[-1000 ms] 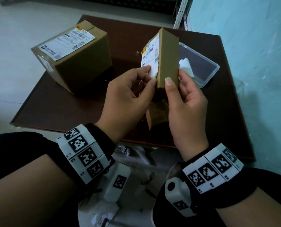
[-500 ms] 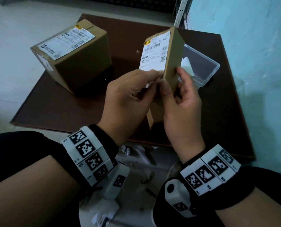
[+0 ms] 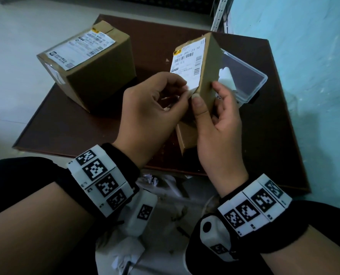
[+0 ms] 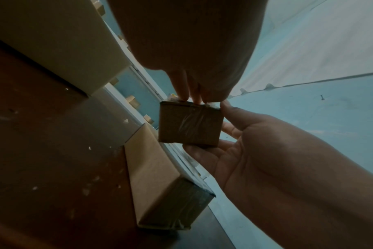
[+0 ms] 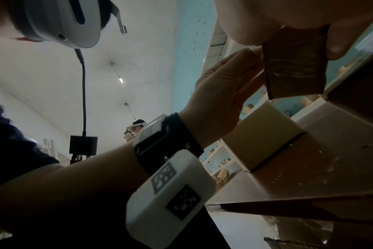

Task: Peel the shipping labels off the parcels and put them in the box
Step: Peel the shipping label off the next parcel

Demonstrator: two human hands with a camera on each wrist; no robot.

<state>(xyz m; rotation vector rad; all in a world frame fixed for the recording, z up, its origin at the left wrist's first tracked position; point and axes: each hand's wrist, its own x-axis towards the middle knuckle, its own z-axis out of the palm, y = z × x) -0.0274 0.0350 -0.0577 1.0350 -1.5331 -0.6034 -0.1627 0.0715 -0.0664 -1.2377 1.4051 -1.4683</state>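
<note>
Shipping label (image 3: 187,64) is on the small parcel (image 3: 208,72), held upright mid-frame over the brown table (image 3: 264,126). The right hand (image 3: 218,133) grips the parcel; the left hand (image 3: 149,110) pinches the label's lower corner. Best to lift that corner low and slowly, then drop it into the clear plastic box (image 3: 252,80) at right. Since a second ago, the parcel has turned its label more toward the camera.

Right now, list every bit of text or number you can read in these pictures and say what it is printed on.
"2320 J067 23 10", roughly: top line of the shipping label on the small parcel held in both hands; some digits uncertain.
Rest of that label: barcodes and small print, too blurred to read.
Label on the large parcel: too small to read.
Wrist bands: square code markers only, no words.
</note>
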